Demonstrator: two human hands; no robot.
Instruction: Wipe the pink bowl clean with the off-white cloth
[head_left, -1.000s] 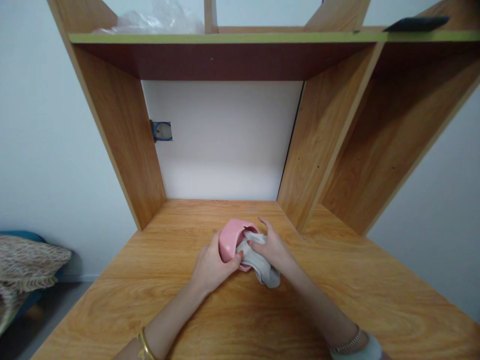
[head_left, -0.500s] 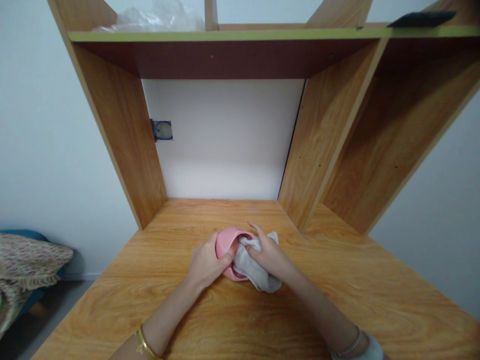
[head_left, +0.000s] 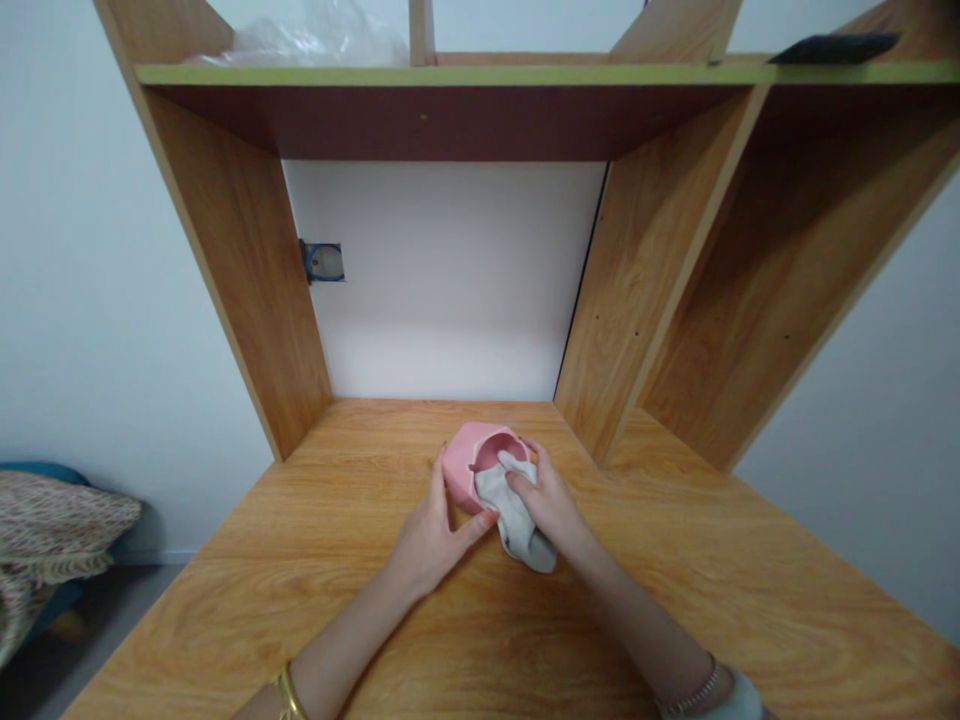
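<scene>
Hands meet near the middle of the wooden worktop [head_left: 315, 560], just in front of the open bay of the shelf unit. The left hand [head_left: 431, 535] wraps around the near side of a pink bowl [head_left: 469, 470], thumb up along its left wall and fingers curled under its lower edge, so this grip is clamped on the bowl. The bowl is tipped, its mouth turned up and toward the right, and it looks to rest on the worktop. The right hand [head_left: 551, 505] presses a pale grey cloth [head_left: 514, 515] against the bowl's rim and into its mouth; the fingers are closed over the cloth, holding it bunched, and a loose fold of it hangs down to the worktop beside the wrist. Both hands touch or nearly touch each other below the bowl.

A gold bangle [head_left: 287, 693] sits on the left wrist and a thin bracelet [head_left: 694, 690] on the right. Behind, a white back panel [head_left: 450, 290] closes the bay, with a small blue-rimmed opening [head_left: 324, 262] at its left edge. On the green-edged shelf [head_left: 450, 74] above lie a crumpled clear plastic bag [head_left: 315, 42] and, far right, a dark flat object [head_left: 832, 47]. A patterned fabric [head_left: 45, 530] lies low at the left.
</scene>
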